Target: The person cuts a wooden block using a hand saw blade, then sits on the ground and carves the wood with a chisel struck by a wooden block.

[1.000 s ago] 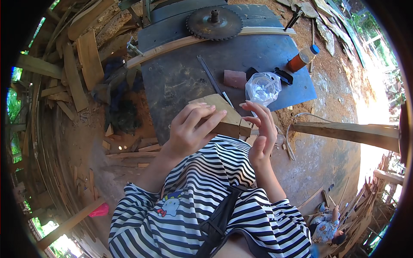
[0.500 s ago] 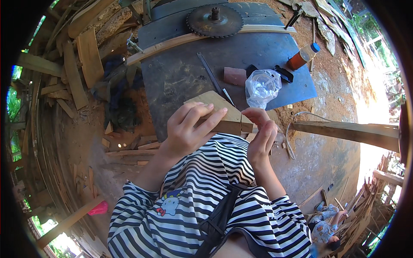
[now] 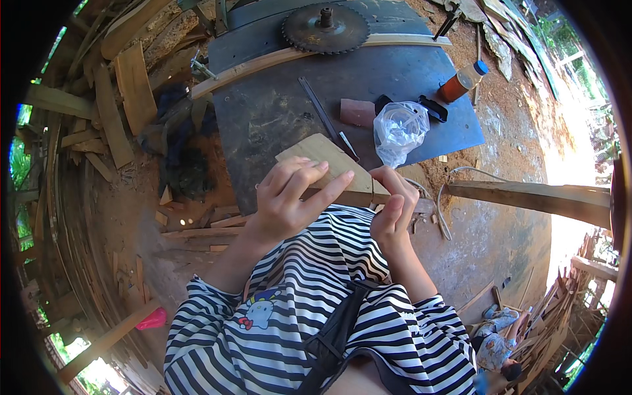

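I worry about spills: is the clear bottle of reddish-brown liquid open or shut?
Shut: a round blue cap sits atop the clear bottle; how tight, I cannot tell.

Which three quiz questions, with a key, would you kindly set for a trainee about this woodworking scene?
1. True or false: the left hand touches the wooden block.
2. Multiple choice: which of these appears closest to the right hand?
a) the toothed saw blade
b) the clear plastic bag
c) the pink-brown piece
3. Fill in the missing word: the bottle near the right side of the dark table has a ____ cap.

Key:
1. True: its fingers lie on the block.
2. b: the bag's lower end is just beyond that hand's fingers.
3. Blue.
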